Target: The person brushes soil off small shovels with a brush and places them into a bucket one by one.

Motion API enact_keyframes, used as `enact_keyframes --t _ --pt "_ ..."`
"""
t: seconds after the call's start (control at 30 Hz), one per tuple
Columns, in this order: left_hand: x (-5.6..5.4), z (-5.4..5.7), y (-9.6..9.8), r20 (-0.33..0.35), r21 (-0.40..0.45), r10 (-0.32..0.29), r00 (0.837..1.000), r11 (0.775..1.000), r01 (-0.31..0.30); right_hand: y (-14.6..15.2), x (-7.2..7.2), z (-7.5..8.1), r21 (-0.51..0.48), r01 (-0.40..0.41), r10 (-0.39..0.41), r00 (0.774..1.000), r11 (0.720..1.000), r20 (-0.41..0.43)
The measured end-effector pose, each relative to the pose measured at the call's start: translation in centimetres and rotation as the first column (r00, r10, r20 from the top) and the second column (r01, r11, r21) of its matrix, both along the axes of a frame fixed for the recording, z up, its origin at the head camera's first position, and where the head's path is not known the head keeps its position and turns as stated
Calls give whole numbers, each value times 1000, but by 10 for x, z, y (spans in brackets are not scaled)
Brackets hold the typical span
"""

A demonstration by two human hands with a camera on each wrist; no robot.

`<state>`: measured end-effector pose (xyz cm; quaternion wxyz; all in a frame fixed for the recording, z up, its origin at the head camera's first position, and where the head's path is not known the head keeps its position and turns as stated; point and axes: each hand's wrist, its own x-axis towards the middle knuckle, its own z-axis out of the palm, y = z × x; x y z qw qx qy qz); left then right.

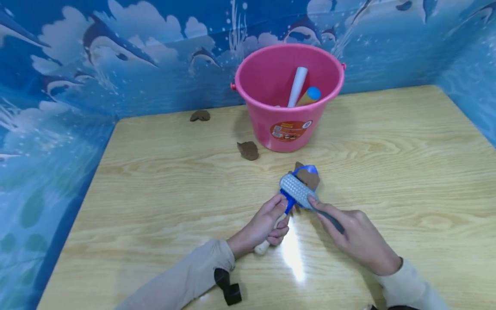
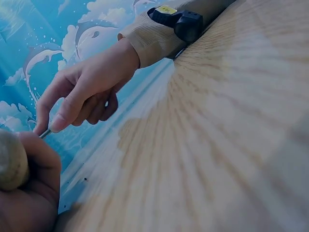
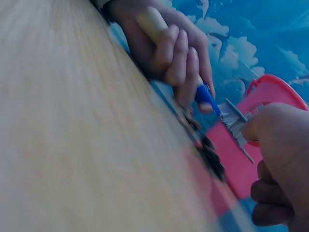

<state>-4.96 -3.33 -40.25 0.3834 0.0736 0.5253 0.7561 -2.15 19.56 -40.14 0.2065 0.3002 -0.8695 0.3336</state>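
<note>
My left hand (image 1: 267, 221) grips the pale handle of a small blue shovel (image 1: 311, 168), whose blade points away from me. Brown clay-like pieces (image 1: 308, 178) lie on and around that blade. In my right hand (image 1: 354, 234) is a grey brush (image 1: 298, 189), held by its handle with the forefinger along its back. Bristles (image 3: 234, 121) face down against or just over the shovel, where the blade meets the handle; exact contact is unclear. The left wrist view shows the rounded handle end (image 2: 12, 162) in my left fist, with my right hand (image 2: 91, 89) beyond.
Behind the shovel stands a pink bucket (image 1: 267, 120) holding a white tube (image 1: 298, 86) and a blue-capped tube (image 1: 310, 95). Two brown pieces lie on the wooden table (image 1: 162, 181), one beside the bucket (image 1: 248, 150). A dolphin-patterned backdrop (image 1: 155, 77) borders the table.
</note>
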Motion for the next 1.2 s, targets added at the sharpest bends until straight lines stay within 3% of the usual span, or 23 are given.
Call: enact_keyframes --t 0.17,0.37,0.6,0.87,1.0,1.1,1.2 --pt "0 0 0 -23 4 -26 999 1000 26 5 -1 2 89 109 -106 994 990 -33" --pt "0 -1 2 -41 26 -32 999 999 33 14 -1 5 114 152 -150 988 982 -31" --pt "1 -1 3 -51 30 -38 998 999 39 17 -1 5 82 179 -174 983 980 -61" --pt "0 0 4 -45 9 -37 998 999 37 17 0 7 15 241 -241 971 970 -8" --pt "1 1 2 -66 -12 -29 997 1000 28 27 -4 9 -27 313 -314 949 949 -24" --pt "2 1 1 -88 -31 -20 996 999 17 39 -7 11 -83 390 -391 920 917 4" --pt "2 1 0 -91 -42 -22 996 999 18 44 -6 14 -124 424 -421 906 897 48"
